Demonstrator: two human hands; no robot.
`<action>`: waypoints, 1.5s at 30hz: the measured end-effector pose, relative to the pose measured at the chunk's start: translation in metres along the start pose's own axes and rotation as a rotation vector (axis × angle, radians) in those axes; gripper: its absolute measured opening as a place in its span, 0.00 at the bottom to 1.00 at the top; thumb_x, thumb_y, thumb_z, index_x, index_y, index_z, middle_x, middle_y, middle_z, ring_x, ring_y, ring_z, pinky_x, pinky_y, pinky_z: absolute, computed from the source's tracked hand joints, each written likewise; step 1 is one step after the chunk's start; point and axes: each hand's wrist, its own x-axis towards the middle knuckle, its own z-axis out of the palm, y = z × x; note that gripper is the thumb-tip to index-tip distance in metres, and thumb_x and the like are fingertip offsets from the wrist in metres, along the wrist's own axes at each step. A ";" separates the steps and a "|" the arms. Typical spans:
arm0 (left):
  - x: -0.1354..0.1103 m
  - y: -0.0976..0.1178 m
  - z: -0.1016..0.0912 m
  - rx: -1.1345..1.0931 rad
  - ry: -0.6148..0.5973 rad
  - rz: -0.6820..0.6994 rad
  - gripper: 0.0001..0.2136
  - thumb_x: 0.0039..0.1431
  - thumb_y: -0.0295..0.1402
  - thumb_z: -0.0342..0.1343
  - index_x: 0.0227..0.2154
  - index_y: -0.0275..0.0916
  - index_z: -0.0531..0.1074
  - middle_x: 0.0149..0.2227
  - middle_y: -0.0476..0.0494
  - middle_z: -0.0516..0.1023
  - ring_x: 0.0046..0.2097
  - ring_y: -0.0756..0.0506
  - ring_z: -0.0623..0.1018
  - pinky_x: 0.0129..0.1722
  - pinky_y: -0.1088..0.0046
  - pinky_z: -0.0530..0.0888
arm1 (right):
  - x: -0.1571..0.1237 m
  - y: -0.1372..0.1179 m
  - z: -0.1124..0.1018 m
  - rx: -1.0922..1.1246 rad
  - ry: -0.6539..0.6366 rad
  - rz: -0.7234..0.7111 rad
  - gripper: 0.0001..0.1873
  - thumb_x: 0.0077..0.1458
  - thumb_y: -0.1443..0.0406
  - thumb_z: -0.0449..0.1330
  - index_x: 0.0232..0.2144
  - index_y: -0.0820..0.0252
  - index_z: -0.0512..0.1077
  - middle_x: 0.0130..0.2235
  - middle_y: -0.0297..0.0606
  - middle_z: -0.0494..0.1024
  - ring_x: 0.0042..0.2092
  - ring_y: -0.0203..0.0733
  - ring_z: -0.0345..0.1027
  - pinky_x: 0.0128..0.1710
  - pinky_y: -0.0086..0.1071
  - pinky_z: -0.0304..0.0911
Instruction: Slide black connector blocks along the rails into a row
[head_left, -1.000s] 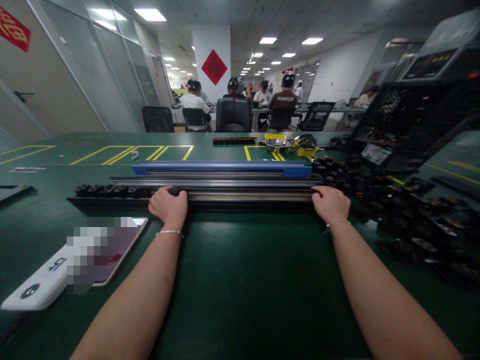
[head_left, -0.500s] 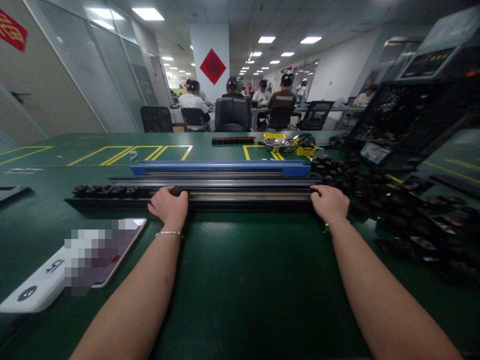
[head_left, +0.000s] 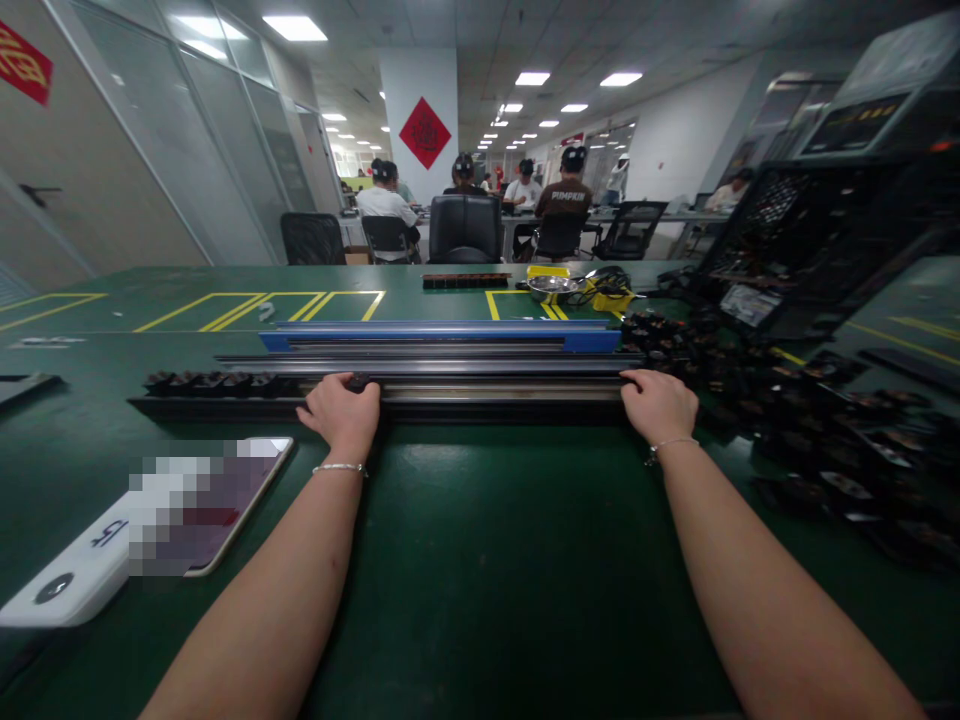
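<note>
Nudged fingers of left hand [head_left: 341,408] slightly further over rail [head_left: 495,390] since a second ago. Both grips curled shut on rail: left mid-length, right hand [head_left: 658,403] at its end. Spaced wide, likely to steady long rail. Parts row [head_left: 210,382] just left of left grip; pile [head_left: 787,400] right of right grip.

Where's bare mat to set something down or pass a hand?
Free: green mat between the forearms, from the long rail under left hand and right hand to the near edge; yellow-lined strip beyond the blue rail, left side. Crowded: black parts heap right, phone left.
</note>
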 end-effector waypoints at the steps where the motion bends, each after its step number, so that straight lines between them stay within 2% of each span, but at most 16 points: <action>1: 0.000 0.000 0.000 0.000 -0.002 0.001 0.16 0.48 0.39 0.56 0.41 0.39 0.72 0.46 0.36 0.75 0.55 0.34 0.68 0.60 0.46 0.52 | 0.000 0.000 0.000 -0.001 -0.001 0.001 0.21 0.51 0.65 0.49 0.41 0.57 0.78 0.47 0.39 0.78 0.51 0.49 0.66 0.50 0.44 0.59; 45: -0.001 -0.001 0.007 -0.019 -0.062 0.078 0.14 0.48 0.41 0.56 0.38 0.41 0.72 0.44 0.39 0.76 0.54 0.34 0.69 0.60 0.40 0.44 | 0.000 0.000 0.001 -0.013 -0.005 0.002 0.21 0.51 0.64 0.48 0.41 0.56 0.78 0.46 0.39 0.78 0.50 0.48 0.65 0.50 0.41 0.57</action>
